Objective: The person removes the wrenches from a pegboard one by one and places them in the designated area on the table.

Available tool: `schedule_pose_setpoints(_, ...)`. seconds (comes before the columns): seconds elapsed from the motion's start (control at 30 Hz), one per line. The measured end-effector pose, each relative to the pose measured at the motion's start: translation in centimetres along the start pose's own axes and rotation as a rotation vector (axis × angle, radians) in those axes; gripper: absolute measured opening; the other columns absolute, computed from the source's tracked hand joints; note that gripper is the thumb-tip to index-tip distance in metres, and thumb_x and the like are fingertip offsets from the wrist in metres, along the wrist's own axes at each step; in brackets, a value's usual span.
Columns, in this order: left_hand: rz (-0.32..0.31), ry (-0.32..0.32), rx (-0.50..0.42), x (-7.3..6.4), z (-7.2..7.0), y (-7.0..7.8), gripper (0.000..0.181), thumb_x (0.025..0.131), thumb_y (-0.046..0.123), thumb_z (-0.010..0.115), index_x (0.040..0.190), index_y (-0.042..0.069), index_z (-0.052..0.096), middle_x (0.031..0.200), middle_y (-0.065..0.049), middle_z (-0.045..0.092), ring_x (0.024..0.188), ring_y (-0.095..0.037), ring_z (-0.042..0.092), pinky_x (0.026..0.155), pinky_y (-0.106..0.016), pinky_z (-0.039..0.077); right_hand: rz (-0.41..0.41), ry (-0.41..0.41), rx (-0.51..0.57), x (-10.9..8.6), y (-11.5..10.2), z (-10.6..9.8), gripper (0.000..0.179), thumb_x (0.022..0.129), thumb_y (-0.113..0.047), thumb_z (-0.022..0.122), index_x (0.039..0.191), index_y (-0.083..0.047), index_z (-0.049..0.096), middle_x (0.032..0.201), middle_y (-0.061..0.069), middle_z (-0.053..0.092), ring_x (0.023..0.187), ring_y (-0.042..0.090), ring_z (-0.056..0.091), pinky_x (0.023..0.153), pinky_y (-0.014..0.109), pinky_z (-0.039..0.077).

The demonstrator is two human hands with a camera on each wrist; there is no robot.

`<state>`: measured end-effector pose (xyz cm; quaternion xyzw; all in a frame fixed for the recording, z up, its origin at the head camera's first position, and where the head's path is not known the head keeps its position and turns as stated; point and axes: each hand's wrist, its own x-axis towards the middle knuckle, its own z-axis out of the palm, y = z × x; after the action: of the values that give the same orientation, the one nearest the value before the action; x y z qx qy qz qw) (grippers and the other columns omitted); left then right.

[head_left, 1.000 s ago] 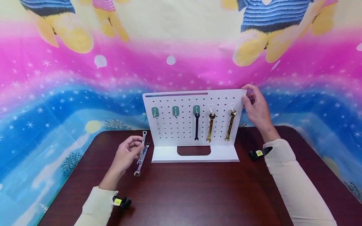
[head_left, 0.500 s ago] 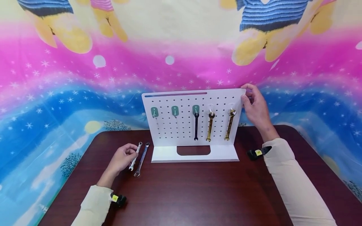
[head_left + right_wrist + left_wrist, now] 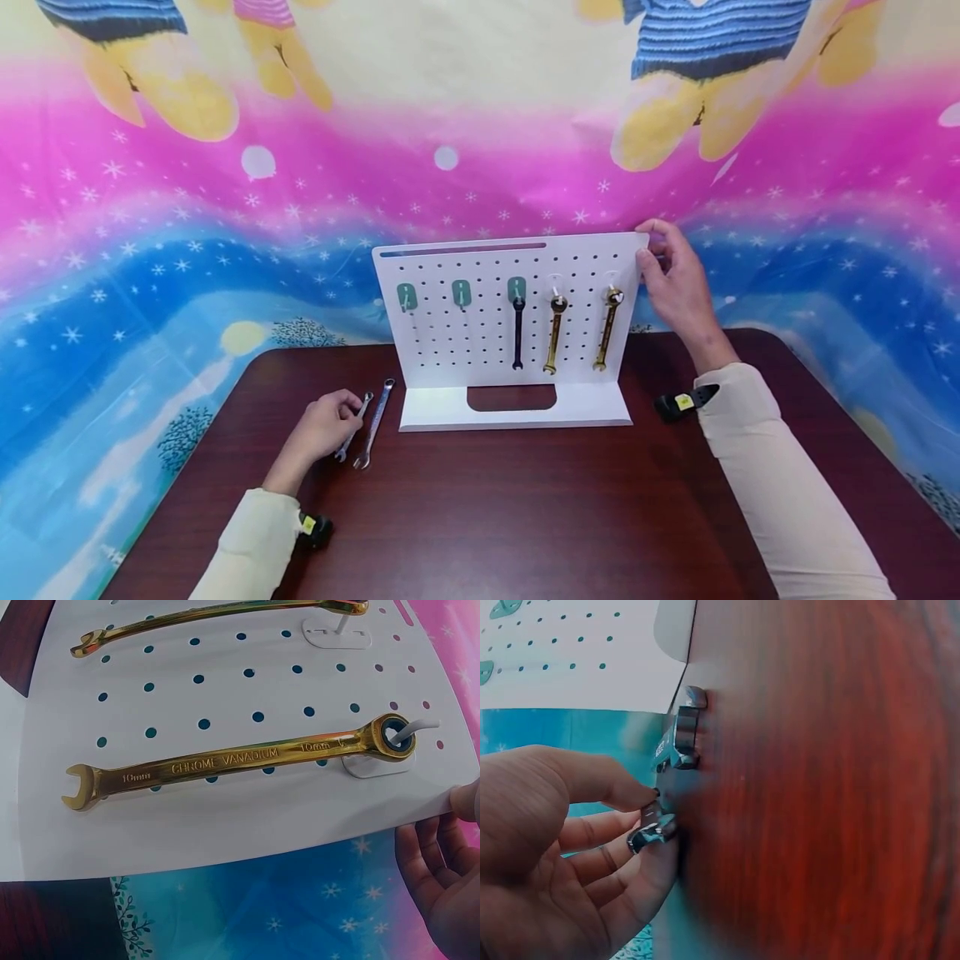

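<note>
Here, slim silver metal wrench (image 3: 364, 407) pinched by left hand (image 3: 322, 427) at dark-red wooden table (image 3: 525, 500), left of white perforated board (image 3: 489, 333); board's upper corner gripped by right hand (image 3: 678, 279), presumably for steadiness.

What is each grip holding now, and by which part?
Left grip: the leftmost wrench, pinched on the shaft between its ends. Right grip: the board, by its upper right corner.

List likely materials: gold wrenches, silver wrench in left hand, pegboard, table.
Gold wrenches: metal, polished gold-coloured finish; glossy highlights, one marked CHROME VANADIUM.
Silver wrench in the left hand: probably bare or chromed steel; bright reflections.
Pegboard: smooth, white; painted metal or plastic, can't tell.
Table: dark-red wood grain, slight sheen; maybe laminate.
</note>
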<state>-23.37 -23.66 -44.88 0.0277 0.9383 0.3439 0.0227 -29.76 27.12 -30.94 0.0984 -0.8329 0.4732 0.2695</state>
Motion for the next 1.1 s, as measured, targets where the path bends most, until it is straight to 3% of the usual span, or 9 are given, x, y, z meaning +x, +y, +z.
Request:
schedule_pose_setpoints(0.37, -0.010, -0.010, 0.189, -0.3, 0.1, 1.0, 0.027, 0.094, 0.009, 0.069, 0.119, -0.001, 0.064, 0.071, -0.003, 0.059, 0.053, -0.018, 0.055, 0.051, -0.035, 0.047, -0.001, -0.006, 0.001, 0.0, 0.1, -0.2, 0.036, 0.109, -0.022, 0.052, 0.145, -0.019, 0.052, 0.113, 0.014, 0.059, 0.092, 0.031, 0.058, 0.079, 0.029, 0.053)
schedule_pose_setpoints(0.67, -0.001, -0.011, 0.204, -0.5, 0.1, 1.1, 0.025, 0.096, 0.009, 0.069, 0.118, 0.000, 0.064, 0.069, -0.004, 0.056, 0.052, -0.019, 0.054, 0.049, -0.035, 0.047, 0.009, -0.004, -0.005, 0.0, 0.1, -0.2, 0.036, 0.109, -0.023, 0.053, 0.145, -0.021, 0.052, 0.112, 0.013, 0.058, 0.094, 0.033, 0.058, 0.078, 0.023, 0.051)
schedule_pose_setpoints(0.83, -0.006, -0.023, 0.235, -0.6, 0.1, 1.4, 0.027, 0.097, 0.013, 0.068, 0.120, -0.001, 0.062, 0.067, -0.004, 0.056, 0.051, -0.019, 0.055, 0.048, -0.035, 0.047, 0.008, -0.008, -0.004, -0.1, 0.2, -0.2, 0.036, 0.109, -0.023, 0.052, 0.145, -0.021, 0.051, 0.113, 0.013, 0.058, 0.093, 0.031, 0.058, 0.080, 0.027, 0.052)
schedule_pose_setpoints(1.1, 0.061, 0.012, 0.372, -1.1, -0.1, 3.5, 0.029, 0.098, 0.022, 0.070, 0.117, 0.001, 0.064, 0.084, -0.008, 0.061, 0.066, -0.021, 0.055, 0.056, -0.040, 0.050, 0.021, -0.009, -0.017, -0.1, 0.0, -0.2, 0.037, 0.109, -0.025, 0.052, 0.146, -0.023, 0.050, 0.117, 0.013, 0.059, 0.095, 0.027, 0.058, 0.081, 0.025, 0.052)
